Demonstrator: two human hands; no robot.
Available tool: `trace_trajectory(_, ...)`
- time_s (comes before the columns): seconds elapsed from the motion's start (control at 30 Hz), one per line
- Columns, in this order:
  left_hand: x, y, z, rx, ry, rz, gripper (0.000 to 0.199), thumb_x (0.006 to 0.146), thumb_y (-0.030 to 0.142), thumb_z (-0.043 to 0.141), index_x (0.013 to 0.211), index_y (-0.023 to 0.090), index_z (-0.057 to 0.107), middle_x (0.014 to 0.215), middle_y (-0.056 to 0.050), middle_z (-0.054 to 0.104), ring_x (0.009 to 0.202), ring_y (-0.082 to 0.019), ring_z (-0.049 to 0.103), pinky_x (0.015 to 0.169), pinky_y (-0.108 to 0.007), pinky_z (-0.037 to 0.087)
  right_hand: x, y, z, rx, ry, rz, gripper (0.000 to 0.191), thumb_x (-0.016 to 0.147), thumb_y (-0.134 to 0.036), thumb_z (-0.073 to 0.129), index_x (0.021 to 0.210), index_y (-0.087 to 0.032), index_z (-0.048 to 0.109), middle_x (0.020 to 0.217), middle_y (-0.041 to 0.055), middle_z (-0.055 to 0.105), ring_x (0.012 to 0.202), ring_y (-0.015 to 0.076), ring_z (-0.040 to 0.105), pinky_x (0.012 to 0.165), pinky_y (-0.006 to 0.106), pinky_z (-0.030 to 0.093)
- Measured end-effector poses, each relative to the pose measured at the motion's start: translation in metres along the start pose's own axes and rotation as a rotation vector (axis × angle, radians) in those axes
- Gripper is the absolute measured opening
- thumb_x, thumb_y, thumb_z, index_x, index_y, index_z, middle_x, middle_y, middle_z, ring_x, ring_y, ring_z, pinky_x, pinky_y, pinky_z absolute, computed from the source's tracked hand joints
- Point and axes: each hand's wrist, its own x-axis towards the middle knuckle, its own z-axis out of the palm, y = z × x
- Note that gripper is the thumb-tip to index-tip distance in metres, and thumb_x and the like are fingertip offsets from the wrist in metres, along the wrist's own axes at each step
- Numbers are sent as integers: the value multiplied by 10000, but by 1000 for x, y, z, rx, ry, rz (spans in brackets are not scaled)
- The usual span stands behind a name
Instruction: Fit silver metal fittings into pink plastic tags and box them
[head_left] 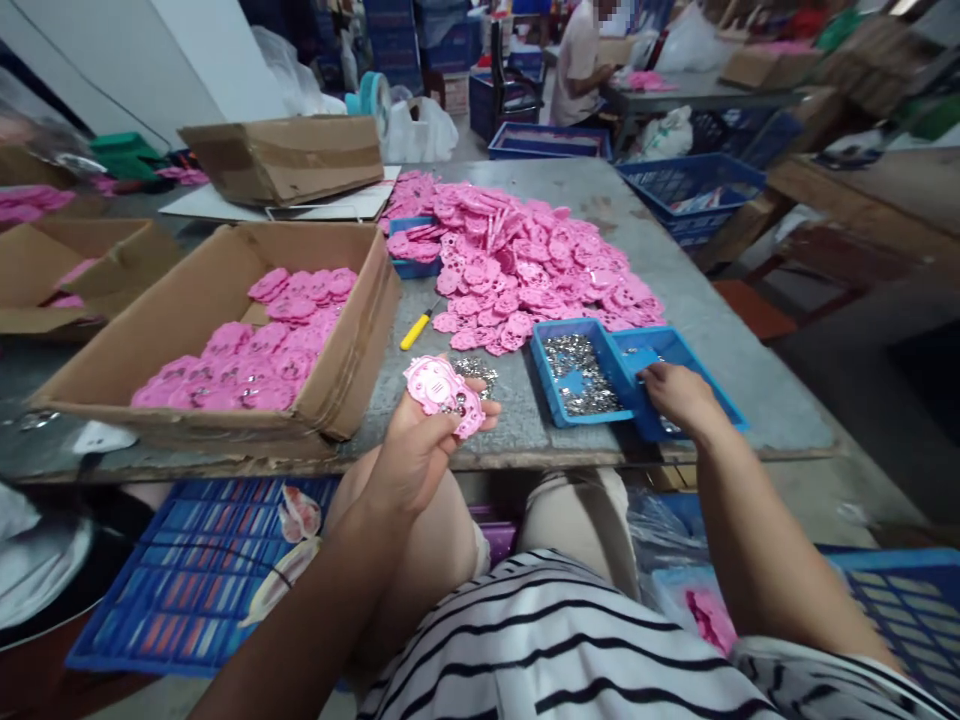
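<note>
My left hand holds a pink plastic piece with small metal bits on it, just above the table's front edge. My right hand reaches into the right blue tray, fingers curled down at its bottom; what they touch is hidden. Beside it, the left blue tray holds a heap of small silver metal parts. A large pile of pink pieces covers the middle of the grey table. A small heap of metal parts lies by my left hand.
A cardboard box with stacked pink pieces stands at the left. A yellow-handled tool lies between box and pile. More boxes sit behind. Blue crates are on the floor. Another person sits at a far table.
</note>
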Motion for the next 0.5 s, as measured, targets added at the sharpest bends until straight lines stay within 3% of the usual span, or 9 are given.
trace_trajectory(0.07,0,0,0,40,-8,-2,739,661,72,616,1344,223,379,987,-50,711,851,-222,715,854,-435,564,5,-1,4,206,-58,37,288,911,-181,393,999,-129,662,937,149,716,708,172,668,615,255,476)
trace_trajectory(0.13,-1,0,0,58,-1,-3,761,650,74,615,1352,223,364,969,-47,713,814,-216,718,816,-420,579,11,-1,6,300,-84,58,282,893,-163,429,1081,-134,637,1002,139,713,732,158,673,617,236,483)
trace_trajectory(0.3,-2,0,1,70,33,1,783,634,66,608,1358,220,353,943,-42,714,783,-213,718,779,-404,594,15,-6,12,-108,-122,9,244,796,-169,544,986,-174,697,1046,139,718,962,266,672,674,276,467)
trace_trajectory(0.5,-1,0,2,88,10,-15,755,634,76,612,1342,212,386,955,-47,714,782,-208,713,784,-409,593,12,-8,17,-120,-52,35,299,849,-242,500,1041,-181,721,1102,148,713,1043,285,653,744,296,463)
